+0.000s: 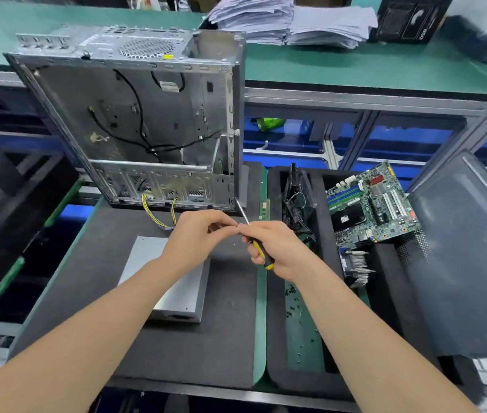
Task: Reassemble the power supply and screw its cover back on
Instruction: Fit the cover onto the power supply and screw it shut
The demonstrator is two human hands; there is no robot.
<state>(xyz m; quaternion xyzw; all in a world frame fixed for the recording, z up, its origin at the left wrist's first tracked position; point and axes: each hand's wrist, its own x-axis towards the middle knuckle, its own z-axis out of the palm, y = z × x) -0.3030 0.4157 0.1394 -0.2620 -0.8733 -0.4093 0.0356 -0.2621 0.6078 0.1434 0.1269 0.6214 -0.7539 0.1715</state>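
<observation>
Half-hidden power supply (188,296), screwdriver (260,251) mostly inside right hand (278,248)

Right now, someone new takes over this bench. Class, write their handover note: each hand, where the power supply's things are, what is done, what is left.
Right hand grips the screwdriver by its handle, shaft pointing up toward the open case.
Left hand: fingertips curled at the shaft's base; what they pinch is unclear.
Power supply lies on the dark mat under the hands, wires trailing toward the case.
Done: cover looks seated.
Left: drive its screws; loose screws lie in the green channel, right.
</observation>
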